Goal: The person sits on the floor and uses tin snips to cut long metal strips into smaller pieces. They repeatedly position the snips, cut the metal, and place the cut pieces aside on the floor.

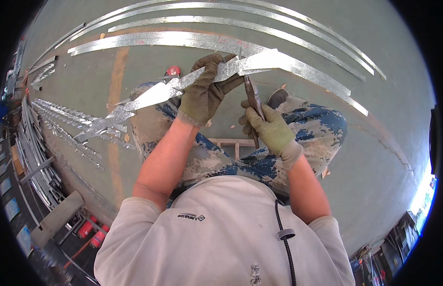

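Observation:
In my gloved left hand (201,93) is a shiny galvanized metal strip (147,97), its edge cut and bent into pointed sections. The fingers wrap round the strip, and it runs on to the right past the hand. My gloved right hand (271,128) is closed round the handles of dark tin snips (251,93), which point up and away from me. Their head meets the lower edge of the strip just right of my left fingers; the exact place of the jaws is hard to make out.
Long flat metal strips (221,21) lie across the floor ahead. Several strips with jagged edges (64,117) lie at the left, near a pile of metal lengths (37,152). A red round object (173,71) sits beyond my left knee. Red cylinders (98,236) stand at the lower left.

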Motion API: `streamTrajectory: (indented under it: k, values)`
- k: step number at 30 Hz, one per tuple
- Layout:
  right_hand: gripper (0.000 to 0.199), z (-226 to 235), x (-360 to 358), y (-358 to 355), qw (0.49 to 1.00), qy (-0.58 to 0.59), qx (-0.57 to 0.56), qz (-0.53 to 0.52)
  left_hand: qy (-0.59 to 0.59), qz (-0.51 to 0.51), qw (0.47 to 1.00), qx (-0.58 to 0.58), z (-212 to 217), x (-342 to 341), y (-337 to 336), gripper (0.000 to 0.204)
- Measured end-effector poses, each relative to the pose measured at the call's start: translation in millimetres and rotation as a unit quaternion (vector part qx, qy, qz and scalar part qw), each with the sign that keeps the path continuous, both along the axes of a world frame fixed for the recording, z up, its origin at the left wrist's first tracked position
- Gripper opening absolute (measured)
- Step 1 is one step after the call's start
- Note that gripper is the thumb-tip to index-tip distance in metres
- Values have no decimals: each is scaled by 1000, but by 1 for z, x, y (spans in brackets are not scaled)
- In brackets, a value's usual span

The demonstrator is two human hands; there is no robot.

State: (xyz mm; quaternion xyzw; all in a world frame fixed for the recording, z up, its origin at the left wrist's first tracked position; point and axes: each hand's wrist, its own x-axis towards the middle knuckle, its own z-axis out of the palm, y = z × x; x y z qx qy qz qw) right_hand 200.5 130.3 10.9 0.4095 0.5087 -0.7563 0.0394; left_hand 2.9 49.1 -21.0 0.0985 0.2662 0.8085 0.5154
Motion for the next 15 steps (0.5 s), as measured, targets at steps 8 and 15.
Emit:
streamTrajectory:
  k: [8,15]
  values:
    - [43,-6,2,-11,999,5,33,-27,11,-18,1000,7,-7,0,-5,25]
    - [38,14,-5,-11,998,-38,52,-13,8,-11,1000,11,-12,-1,-8,24]
